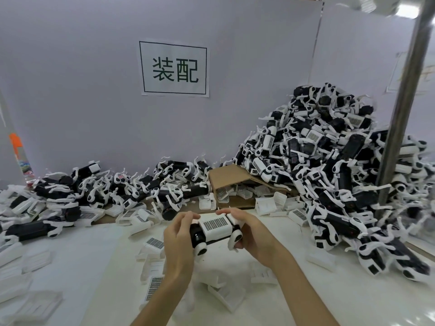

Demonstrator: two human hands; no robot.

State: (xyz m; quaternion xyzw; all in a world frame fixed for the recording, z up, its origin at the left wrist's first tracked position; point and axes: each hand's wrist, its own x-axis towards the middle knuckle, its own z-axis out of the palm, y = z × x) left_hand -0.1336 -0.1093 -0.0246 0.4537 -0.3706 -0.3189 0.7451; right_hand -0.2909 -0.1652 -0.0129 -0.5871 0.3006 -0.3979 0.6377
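Observation:
I hold a black-and-white toy body (216, 228) above the white table (98, 250), just in front of me. A white panel with a dark grid (215, 223) sits on its top, and white rounded parts (236, 237) stick out at its lower corners. My left hand (179, 234) grips its left end, fingers curled over the top. My right hand (247, 229) grips its right end, fingers curled round the white piece there.
A tall heap of the same black-and-white toys (334, 172) fills the right side beside a metal pole (400, 118). A lower heap (106, 189) runs along the back left. Loose white grid panels (154, 243) litter the table. A cardboard box (235, 180) lies behind. A paper sign (174, 68) hangs on the wall.

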